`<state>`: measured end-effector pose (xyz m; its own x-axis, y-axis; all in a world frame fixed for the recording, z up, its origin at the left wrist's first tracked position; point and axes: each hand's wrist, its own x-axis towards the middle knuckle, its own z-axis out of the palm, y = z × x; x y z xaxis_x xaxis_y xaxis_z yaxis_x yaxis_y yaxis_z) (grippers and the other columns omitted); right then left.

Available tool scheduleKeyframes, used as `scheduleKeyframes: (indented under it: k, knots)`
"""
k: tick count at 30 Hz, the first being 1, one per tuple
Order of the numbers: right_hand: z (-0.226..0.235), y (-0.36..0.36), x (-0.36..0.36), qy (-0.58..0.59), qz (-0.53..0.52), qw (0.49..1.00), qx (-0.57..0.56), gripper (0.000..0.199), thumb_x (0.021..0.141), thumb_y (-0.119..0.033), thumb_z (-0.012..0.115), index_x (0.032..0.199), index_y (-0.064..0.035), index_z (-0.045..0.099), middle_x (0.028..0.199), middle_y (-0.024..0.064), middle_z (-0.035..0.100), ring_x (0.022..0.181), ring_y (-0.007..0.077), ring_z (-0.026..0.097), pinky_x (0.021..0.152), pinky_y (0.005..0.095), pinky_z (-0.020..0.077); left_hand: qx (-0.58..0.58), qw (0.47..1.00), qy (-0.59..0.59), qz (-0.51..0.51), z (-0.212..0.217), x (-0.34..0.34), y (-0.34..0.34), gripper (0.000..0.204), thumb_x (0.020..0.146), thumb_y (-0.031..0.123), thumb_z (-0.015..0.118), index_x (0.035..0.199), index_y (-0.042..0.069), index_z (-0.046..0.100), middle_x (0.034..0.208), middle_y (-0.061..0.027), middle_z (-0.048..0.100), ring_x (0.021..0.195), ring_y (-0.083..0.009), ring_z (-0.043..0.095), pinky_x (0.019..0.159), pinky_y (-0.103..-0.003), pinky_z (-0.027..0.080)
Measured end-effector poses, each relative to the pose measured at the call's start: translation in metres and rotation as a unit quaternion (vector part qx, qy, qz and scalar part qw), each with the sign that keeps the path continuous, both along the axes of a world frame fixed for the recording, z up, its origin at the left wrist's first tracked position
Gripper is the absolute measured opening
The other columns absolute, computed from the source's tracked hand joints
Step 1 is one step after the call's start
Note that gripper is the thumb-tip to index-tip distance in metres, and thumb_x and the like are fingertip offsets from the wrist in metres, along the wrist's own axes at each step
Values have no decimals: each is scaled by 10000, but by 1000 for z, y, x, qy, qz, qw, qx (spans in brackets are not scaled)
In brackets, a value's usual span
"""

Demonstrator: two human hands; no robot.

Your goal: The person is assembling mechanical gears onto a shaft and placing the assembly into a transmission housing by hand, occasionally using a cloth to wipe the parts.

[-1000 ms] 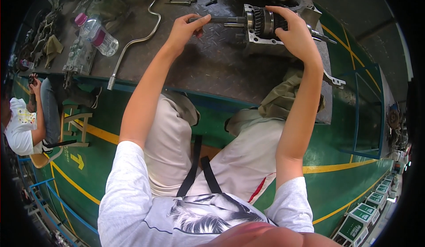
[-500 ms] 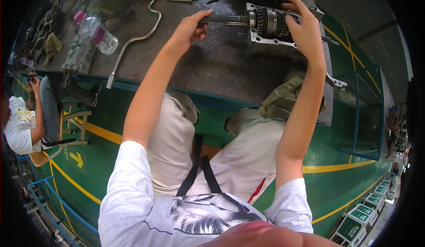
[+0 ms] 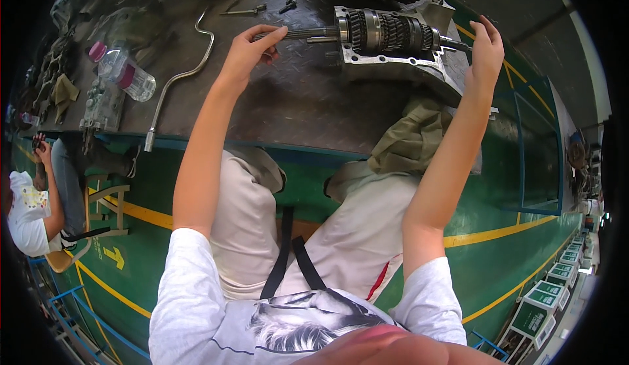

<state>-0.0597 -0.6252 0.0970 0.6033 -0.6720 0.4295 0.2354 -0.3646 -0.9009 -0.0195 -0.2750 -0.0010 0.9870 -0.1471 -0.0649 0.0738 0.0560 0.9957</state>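
A gear shaft [image 3: 393,32] with several toothed gears lies across an open metal gearbox housing [image 3: 386,62]. My left hand [image 3: 251,49] grips the long splined end that sticks out to the left, thumb and fingers closed round it. At the opposite end, my right hand [image 3: 485,54] is closed at the thin tip of the shaft, its upper fingers bent upward. Part of that tip is hidden by the hand. A thinner rod [image 3: 322,39] runs just below the splined end.
On the dark metal bench [image 3: 288,106] lie a bent steel crank wrench [image 3: 198,57], a water bottle [image 3: 128,75] and several bolts [image 3: 249,10]. A khaki cloth [image 3: 413,136] hangs at the near edge. Another person [image 3: 39,201] sits at the left. Boxes [image 3: 534,312] line the floor at right.
My right hand has moved from over the gears to the shaft's right end, uncovering the gears. My left hand stays on the splined end. The whole view has shifted slightly.
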Motion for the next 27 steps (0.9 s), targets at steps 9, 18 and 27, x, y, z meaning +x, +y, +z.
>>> scheduleKeyframes:
  k: [9, 18, 27]
  knots:
    - [-4, -23, 0, -88, -71, 943, 313, 445, 755, -136, 641, 1132, 52, 497, 1299, 189, 387, 1305, 285, 279, 1121, 416, 151, 165, 973, -159, 24, -2, 0, -3, 313, 816, 344, 694, 892, 40, 681, 708, -25, 600, 674, -124, 594, 580, -261, 436]
    - [3, -17, -7, -141, 3, 944, 299, 370, 791, -112, 594, 1099, 75, 505, 1304, 214, 386, 1323, 281, 284, 1130, 456, 162, 491, 708, -491, 127, 0, -26, -39, 430, 697, 125, 655, 1102, 23, 556, 962, -125, 580, 946, -306, 540, 872, -393, 394]
    - [16, -2, -9, -168, 3, 950, 264, 300, 778, -118, 600, 1037, 19, 542, 1058, 104, 515, 1076, 189, 461, 1020, 401, 317, 557, 671, -465, 153, -5, 0, -52, 192, 670, 99, 637, 787, 49, 494, 807, -117, 580, 808, -290, 577, 738, -405, 438]
